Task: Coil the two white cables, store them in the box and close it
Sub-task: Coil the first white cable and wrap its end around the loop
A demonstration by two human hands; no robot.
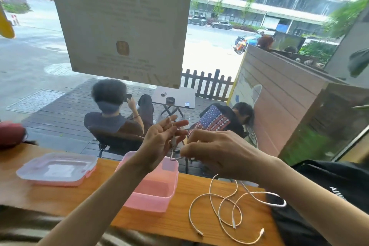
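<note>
Coiling has only begun: the left hand (pixel 159 142), fingers half spread, and the right hand (pixel 217 152), pinched shut, hold one white cable (pixel 173 147) above the open pink box (pixel 169 191), its slack at five o'clock on the wooden counter (pixel 191 219), so winding loops comes next.

Two cables (pixel 223 209), perhaps; one box (pixel 153 191).

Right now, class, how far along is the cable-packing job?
Done: the box is open, its lid set aside to the left. In hand: the left hand and right hand are starting to coil one cable. Left: the loose cables on the table need coiling, boxing, then the lid.
</note>
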